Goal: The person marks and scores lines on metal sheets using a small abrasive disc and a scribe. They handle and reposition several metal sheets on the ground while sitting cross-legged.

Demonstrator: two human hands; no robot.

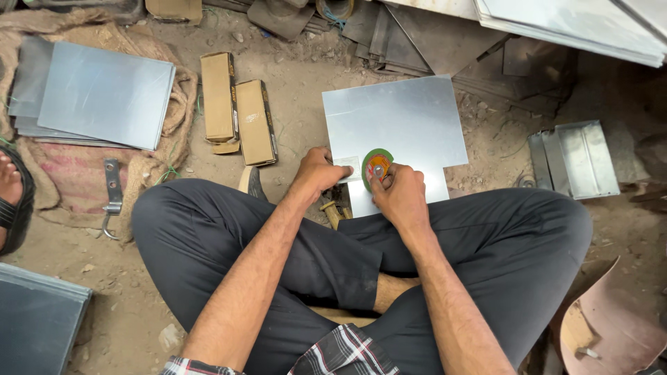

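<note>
I sit cross-legged on a dirt floor with a notched square metal sheet (403, 118) lying in front of my knees. My right hand (397, 194) pinches a small green round disc with an orange centre (376, 167) at the sheet's near edge. My left hand (318, 173) is closed on the sheet's near left corner, beside a small white label. A wooden-handled tool (332, 212) lies partly hidden under my hands.
A stack of metal sheets (104, 94) rests on burlap at the left. Two long cardboard boxes (240, 111) lie beside it. Folded metal pieces (577, 160) sit at the right, more sheets (570, 24) at the top. Another person's sandalled foot (12, 194) shows at the left edge.
</note>
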